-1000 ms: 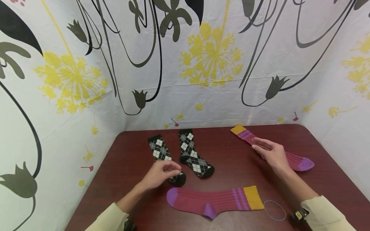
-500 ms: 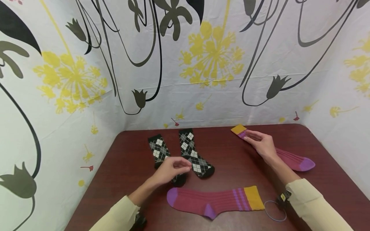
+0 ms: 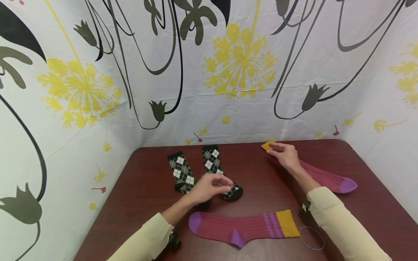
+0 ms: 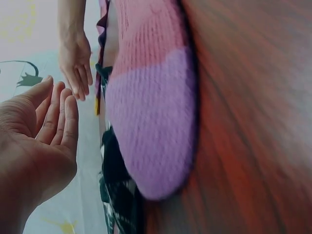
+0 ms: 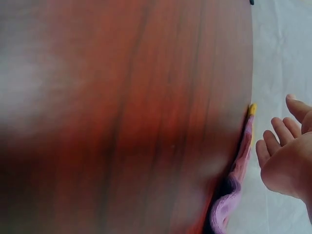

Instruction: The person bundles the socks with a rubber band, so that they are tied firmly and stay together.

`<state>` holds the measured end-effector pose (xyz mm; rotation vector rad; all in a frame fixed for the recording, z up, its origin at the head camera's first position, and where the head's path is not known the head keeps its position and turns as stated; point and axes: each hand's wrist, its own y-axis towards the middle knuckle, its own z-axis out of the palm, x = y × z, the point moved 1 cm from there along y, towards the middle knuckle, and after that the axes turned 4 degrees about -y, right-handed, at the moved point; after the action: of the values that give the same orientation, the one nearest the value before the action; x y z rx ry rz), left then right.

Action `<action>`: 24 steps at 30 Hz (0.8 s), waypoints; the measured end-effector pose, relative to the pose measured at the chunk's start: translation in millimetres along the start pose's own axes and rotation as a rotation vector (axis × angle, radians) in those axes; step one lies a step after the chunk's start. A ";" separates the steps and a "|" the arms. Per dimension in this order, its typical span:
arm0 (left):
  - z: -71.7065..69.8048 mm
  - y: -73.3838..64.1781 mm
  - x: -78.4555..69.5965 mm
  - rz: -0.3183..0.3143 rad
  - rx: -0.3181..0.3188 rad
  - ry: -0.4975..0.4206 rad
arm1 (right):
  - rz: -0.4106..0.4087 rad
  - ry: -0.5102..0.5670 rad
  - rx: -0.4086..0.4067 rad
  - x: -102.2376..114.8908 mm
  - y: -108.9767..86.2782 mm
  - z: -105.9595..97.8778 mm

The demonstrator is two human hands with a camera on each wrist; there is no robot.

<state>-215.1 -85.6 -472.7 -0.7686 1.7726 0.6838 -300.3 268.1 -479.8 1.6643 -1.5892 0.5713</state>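
My left hand (image 3: 210, 187) hovers over two black, grey and white argyle socks, fingers loosely bent and holding nothing. It hides part of the right argyle sock (image 3: 212, 161) and overlaps the toe of the left argyle sock (image 3: 181, 170). At the far right, my right hand (image 3: 285, 156) is above a raspberry-pink sock (image 3: 326, 177) with a purple toe, close to its yellow cuff. The right wrist view shows those fingers (image 5: 273, 141) relaxed and apart from the sock. A matching pink sock (image 3: 235, 226) lies flat in front, toe pointing left.
A thin bluish loop (image 3: 311, 238) lies beside the front sock's yellow cuff. The dark red wooden table (image 3: 130, 217) has rounded back corners. White cloth (image 3: 245, 119) printed with flowers hangs behind it and at both sides.
My left hand has moved right, from the left argyle sock towards the right one. My right hand has slid left and back along the far pink sock to its cuff. The socks stay put.
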 end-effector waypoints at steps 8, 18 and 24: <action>9.5 16.9 4.4 0.011 0.008 0.026 | 0.034 -0.100 0.026 -2.9 17.0 10.7; 16.4 23.0 10.2 -0.005 0.062 0.035 | 0.027 -0.192 0.024 1.6 24.5 24.1; 19.6 25.5 10.5 0.004 0.076 0.064 | -0.023 -0.191 0.002 0.2 26.7 29.0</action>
<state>-225.9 -56.5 -486.3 -0.7431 1.8484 0.5973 -331.4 247.2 -491.9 1.7797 -1.7018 0.4120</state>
